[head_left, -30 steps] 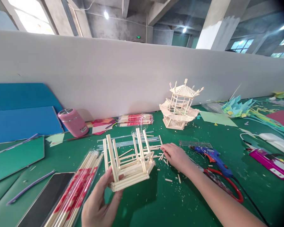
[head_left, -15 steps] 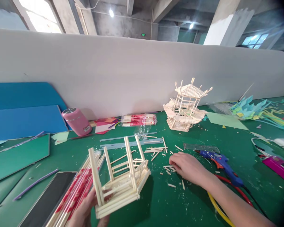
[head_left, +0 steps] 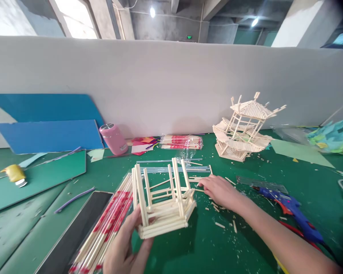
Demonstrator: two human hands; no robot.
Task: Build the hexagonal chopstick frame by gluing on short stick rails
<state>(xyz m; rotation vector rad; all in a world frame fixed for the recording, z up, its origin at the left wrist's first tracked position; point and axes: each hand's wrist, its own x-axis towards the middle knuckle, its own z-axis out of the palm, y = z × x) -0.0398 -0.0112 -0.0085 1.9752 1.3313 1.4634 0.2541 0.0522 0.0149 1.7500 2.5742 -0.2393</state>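
My left hand (head_left: pixel 128 243) is closed around the lower left corner of a pale wooden-stick frame (head_left: pixel 165 224), holding it tilted above the table. Its base has several sides, with posts standing up from it and low rails at the back. To the right, the fingers of my right hand (head_left: pixel 221 190) pinch a thin wooden stick (head_left: pixel 199 190) by the loose sticks (head_left: pixel 198 178); the fingertips partly hide it. Short cut pieces (head_left: pixel 220 225) lie below that hand. A blue glue gun (head_left: pixel 291 209) rests right of my right forearm.
A finished-looking stick pavilion (head_left: pixel 242 133) stands at the back right, before a white partition (head_left: pixel 160 83). Packed sticks (head_left: pixel 108 224) and a black board (head_left: pixel 77 232) lie at left. A pink cup (head_left: pixel 113 139), a clear ruler (head_left: pixel 261 184) and a yellow bottle (head_left: pixel 14 173) are around.
The view has turned left, shifting the scene rightward. My right hand has gone from the short pieces to the longer sticks farther back. My left hand has raised the frame slightly and levelled it.
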